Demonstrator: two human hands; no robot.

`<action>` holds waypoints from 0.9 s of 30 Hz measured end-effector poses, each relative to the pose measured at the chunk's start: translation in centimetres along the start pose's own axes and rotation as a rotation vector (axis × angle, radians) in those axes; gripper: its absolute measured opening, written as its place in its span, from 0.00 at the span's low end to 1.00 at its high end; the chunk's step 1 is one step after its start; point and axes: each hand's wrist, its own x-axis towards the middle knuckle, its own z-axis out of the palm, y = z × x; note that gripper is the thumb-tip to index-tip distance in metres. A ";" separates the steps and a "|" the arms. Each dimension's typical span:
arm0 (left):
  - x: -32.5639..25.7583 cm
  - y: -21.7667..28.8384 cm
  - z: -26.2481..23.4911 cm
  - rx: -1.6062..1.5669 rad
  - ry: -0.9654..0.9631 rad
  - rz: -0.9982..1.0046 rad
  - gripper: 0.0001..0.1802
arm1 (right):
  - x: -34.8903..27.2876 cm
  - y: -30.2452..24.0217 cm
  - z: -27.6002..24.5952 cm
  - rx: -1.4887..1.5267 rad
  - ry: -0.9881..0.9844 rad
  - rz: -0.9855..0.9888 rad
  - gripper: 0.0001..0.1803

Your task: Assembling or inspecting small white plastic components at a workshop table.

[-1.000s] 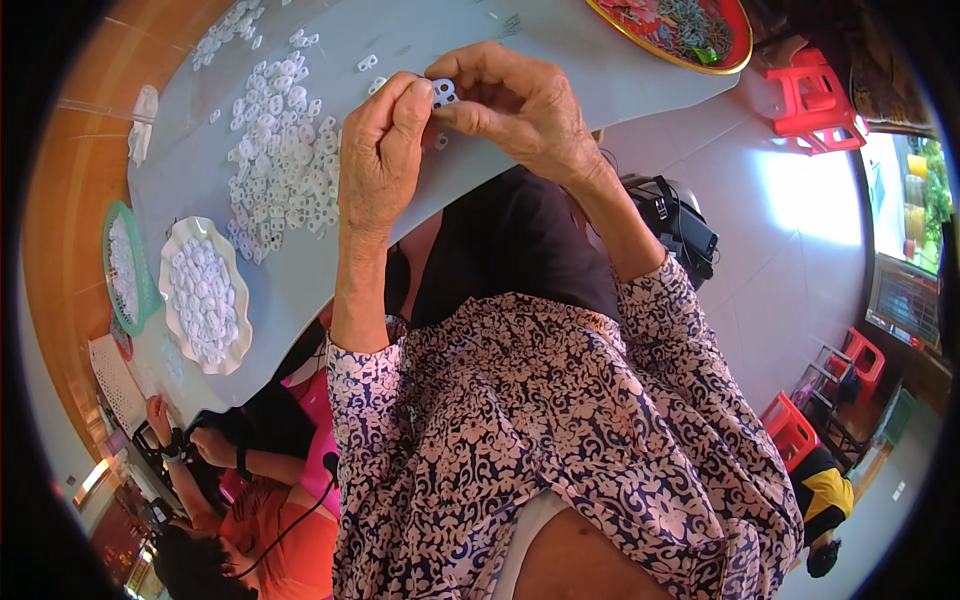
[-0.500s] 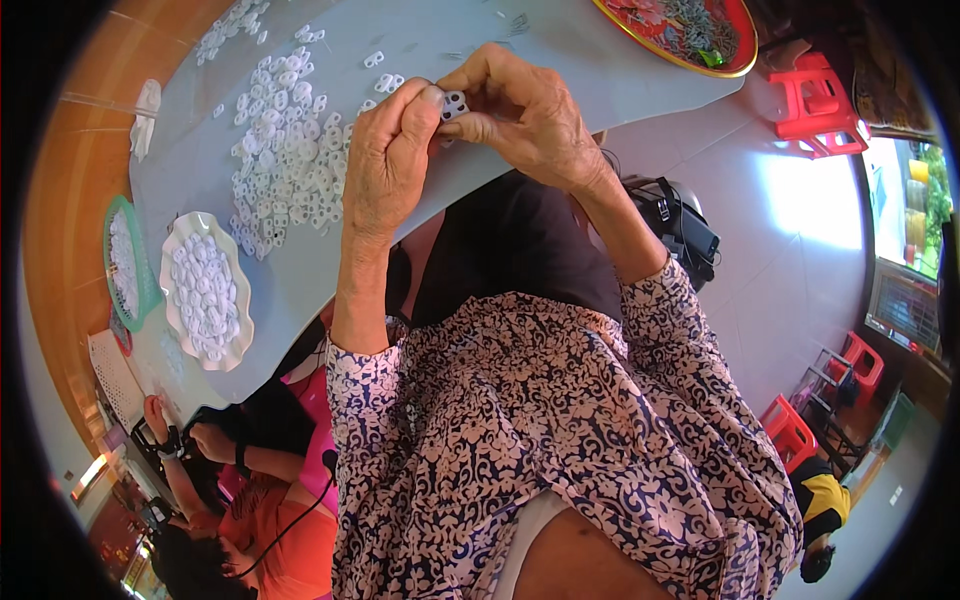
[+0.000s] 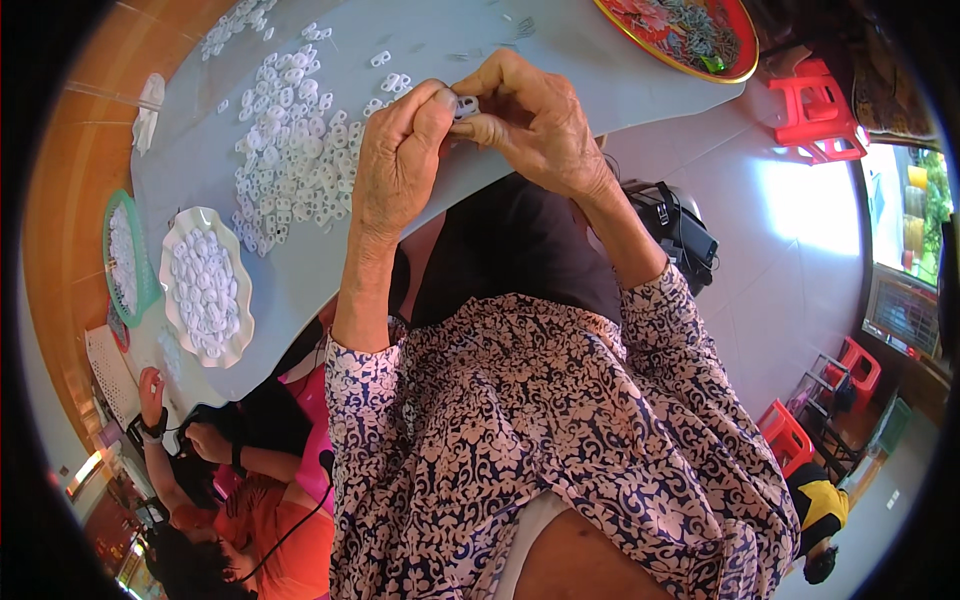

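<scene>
Over the table's near edge, both my hands meet at a small white plastic piece with dark holes (image 3: pixel 466 106). My left hand (image 3: pixel 403 160) is closed, its thumb and curled fingers pressed against the piece's left end. From the other side my right hand (image 3: pixel 540 130) pinches it between thumb and bent index finger. My fingers cover much of the piece. A large loose pile of similar white plastic pieces (image 3: pixel 295 150) lies on the table just left of my left hand, with a few strays (image 3: pixel 397 82) beyond it.
On the grey table (image 3: pixel 440 30) are a scalloped white dish (image 3: pixel 243 325) and a green basket (image 3: pixel 147 270), both filled with white pieces. A red tray (image 3: pixel 742 65) of small metal parts stands far right. A co-worker in orange (image 3: pixel 290 545) sits at lower left; red stools (image 3: pixel 810 105) stand right.
The held piece has turned between my fingers, and both hands have shifted slightly right. At lower left the co-worker's raised hand has moved a little upward.
</scene>
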 end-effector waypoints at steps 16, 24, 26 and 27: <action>0.1 0.2 0.6 -0.187 0.015 -0.027 0.17 | 0.0 0.7 -0.1 0.323 -0.027 0.055 0.09; -0.3 -0.2 0.4 0.018 0.113 0.100 0.17 | 0.1 0.4 -0.1 0.191 -0.002 0.080 0.11; -0.3 -0.1 0.4 -0.018 0.105 0.093 0.17 | 0.1 0.5 -0.2 0.171 0.003 0.081 0.11; -0.4 -0.1 0.3 0.004 0.100 0.096 0.16 | 0.1 0.6 -0.2 0.155 0.009 0.083 0.10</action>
